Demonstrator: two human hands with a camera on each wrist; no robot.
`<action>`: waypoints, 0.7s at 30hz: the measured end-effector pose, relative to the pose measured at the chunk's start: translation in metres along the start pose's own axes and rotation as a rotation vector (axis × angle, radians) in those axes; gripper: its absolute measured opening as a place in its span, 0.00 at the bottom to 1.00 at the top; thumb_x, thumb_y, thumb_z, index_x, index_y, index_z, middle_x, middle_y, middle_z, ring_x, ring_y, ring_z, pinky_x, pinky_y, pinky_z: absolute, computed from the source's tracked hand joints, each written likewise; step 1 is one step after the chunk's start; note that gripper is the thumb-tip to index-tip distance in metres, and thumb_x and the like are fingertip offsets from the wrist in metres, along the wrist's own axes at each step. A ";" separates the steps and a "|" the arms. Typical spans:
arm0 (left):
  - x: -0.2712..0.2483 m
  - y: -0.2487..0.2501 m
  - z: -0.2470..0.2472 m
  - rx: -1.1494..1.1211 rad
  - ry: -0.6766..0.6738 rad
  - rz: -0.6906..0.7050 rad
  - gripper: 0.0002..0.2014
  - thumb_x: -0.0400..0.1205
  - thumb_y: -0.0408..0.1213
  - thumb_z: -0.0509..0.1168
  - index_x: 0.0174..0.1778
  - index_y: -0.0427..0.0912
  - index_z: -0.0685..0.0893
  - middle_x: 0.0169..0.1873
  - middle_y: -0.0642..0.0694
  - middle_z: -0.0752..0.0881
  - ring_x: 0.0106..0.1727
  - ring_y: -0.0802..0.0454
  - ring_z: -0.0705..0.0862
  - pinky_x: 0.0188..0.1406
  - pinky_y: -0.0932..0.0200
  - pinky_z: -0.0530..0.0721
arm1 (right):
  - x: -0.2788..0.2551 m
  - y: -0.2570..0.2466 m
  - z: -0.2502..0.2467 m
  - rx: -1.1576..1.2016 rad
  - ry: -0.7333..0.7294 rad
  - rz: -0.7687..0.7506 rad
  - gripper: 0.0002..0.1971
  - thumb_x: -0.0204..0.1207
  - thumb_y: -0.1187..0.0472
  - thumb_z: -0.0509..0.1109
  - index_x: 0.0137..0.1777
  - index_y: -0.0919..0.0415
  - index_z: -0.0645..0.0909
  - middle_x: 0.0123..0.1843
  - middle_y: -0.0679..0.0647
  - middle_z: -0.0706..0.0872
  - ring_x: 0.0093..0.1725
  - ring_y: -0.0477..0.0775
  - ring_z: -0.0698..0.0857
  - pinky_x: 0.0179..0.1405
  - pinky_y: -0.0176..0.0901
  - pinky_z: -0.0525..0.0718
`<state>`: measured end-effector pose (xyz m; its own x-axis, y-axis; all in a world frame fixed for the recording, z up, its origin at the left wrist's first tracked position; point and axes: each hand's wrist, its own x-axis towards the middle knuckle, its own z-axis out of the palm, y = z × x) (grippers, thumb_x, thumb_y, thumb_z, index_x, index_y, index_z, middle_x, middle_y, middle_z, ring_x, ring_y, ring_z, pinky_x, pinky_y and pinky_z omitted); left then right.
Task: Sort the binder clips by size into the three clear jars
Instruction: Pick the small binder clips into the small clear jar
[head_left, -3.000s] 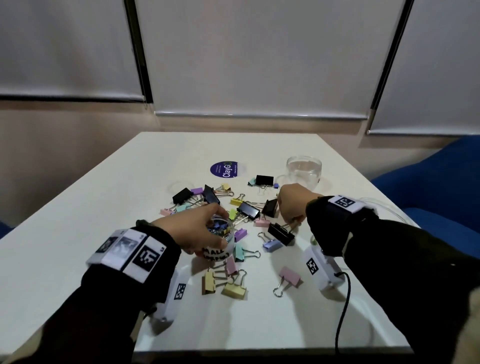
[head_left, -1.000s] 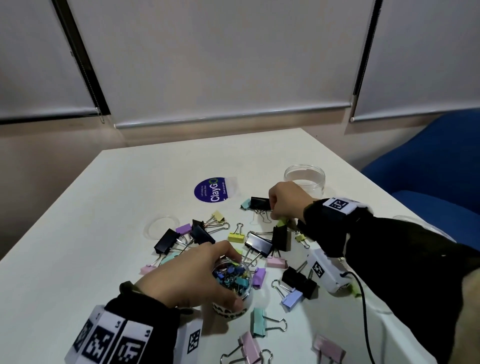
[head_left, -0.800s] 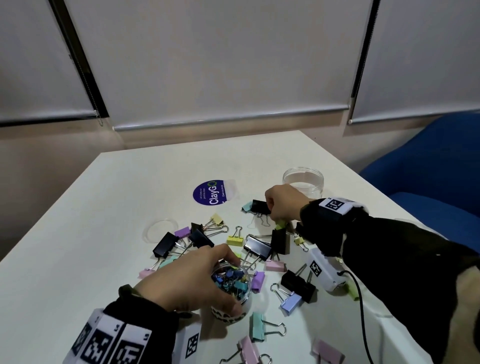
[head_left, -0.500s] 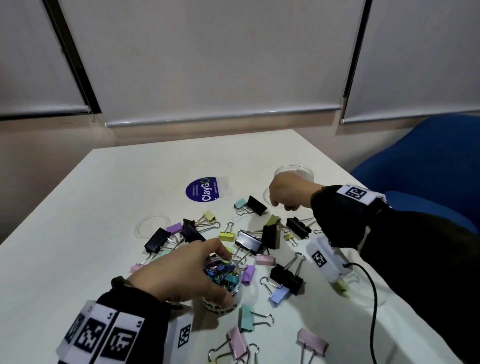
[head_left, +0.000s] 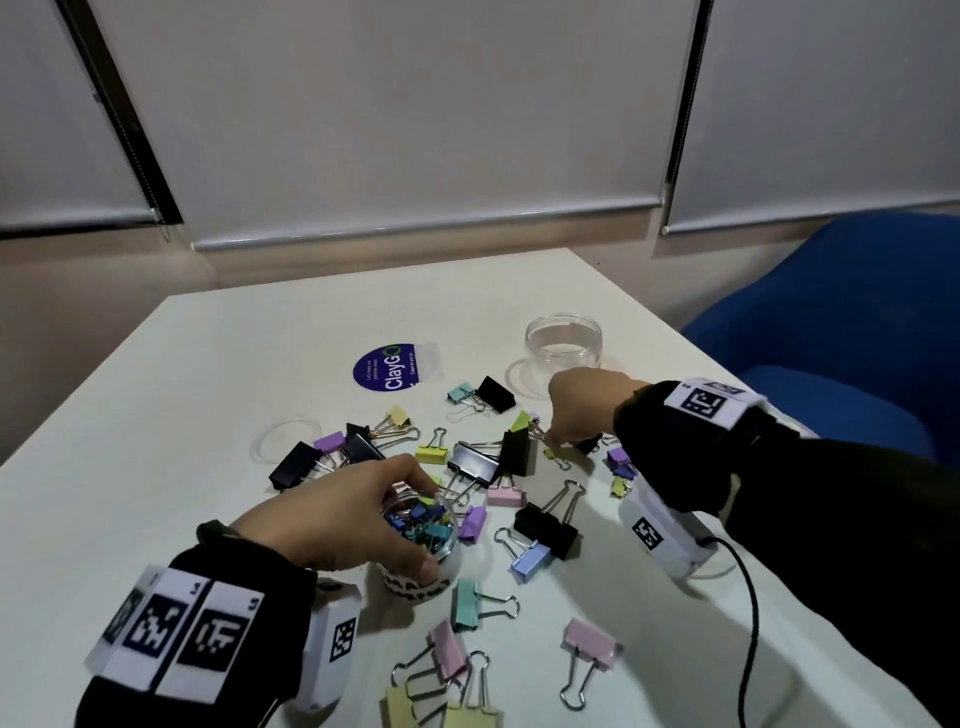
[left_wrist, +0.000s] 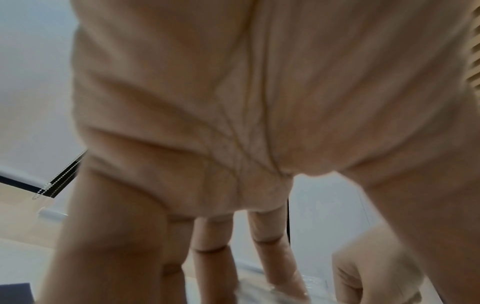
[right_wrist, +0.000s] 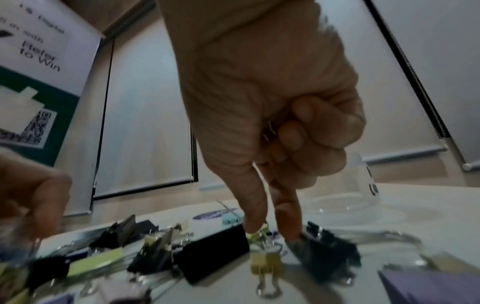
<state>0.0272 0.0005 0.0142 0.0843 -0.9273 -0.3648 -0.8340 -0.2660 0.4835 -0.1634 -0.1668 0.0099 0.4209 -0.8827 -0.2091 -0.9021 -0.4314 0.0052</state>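
Observation:
Binder clips in black and pastel colours lie scattered across the white table (head_left: 171, 415). My left hand (head_left: 358, 514) grips the rim of a small clear jar (head_left: 423, 540) filled with small clips; in the left wrist view its fingers (left_wrist: 275, 267) reach down onto the jar. My right hand (head_left: 558, 439) is down among the clips behind it. Its thumb and forefinger pinch at a small yellow-green clip (right_wrist: 255, 234), and its curled fingers (right_wrist: 306, 131) hold metal clip wire against the palm. A small yellow clip (right_wrist: 266, 265) lies just in front. An empty clear jar (head_left: 563, 343) stands beyond the right hand.
A purple round sticker (head_left: 387, 366) lies at the back of the pile and a clear lid (head_left: 288, 441) to its left. A blue chair (head_left: 852, 332) stands off the table's right edge. A black cable (head_left: 748, 623) trails from my right wrist across the near right corner.
My right hand has come away from the empty jar and dropped to the small clips on the table. My left hand has stayed on the filled jar. The head view has shifted slightly.

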 end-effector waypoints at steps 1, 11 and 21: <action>0.000 0.000 0.000 -0.004 0.001 0.001 0.28 0.64 0.49 0.82 0.57 0.64 0.77 0.47 0.63 0.84 0.39 0.67 0.82 0.33 0.66 0.76 | 0.000 -0.001 0.002 -0.014 0.000 0.002 0.15 0.68 0.56 0.77 0.26 0.58 0.76 0.24 0.48 0.79 0.24 0.48 0.77 0.27 0.36 0.74; -0.001 -0.001 0.001 -0.004 0.010 0.008 0.30 0.63 0.50 0.83 0.58 0.64 0.77 0.48 0.62 0.82 0.41 0.64 0.82 0.37 0.64 0.78 | 0.000 -0.008 0.006 0.024 -0.080 -0.041 0.16 0.62 0.66 0.77 0.22 0.62 0.71 0.21 0.52 0.72 0.18 0.51 0.70 0.18 0.31 0.64; -0.003 0.000 0.001 0.003 0.014 0.011 0.30 0.63 0.51 0.82 0.59 0.64 0.76 0.47 0.64 0.80 0.42 0.64 0.82 0.41 0.61 0.80 | 0.004 -0.015 -0.007 0.522 -0.197 0.121 0.15 0.76 0.57 0.61 0.27 0.57 0.69 0.19 0.49 0.67 0.15 0.49 0.63 0.20 0.31 0.60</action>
<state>0.0265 0.0037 0.0140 0.0832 -0.9338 -0.3481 -0.8367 -0.2552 0.4846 -0.1477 -0.1654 0.0155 0.3314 -0.8469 -0.4159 -0.8911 -0.1361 -0.4329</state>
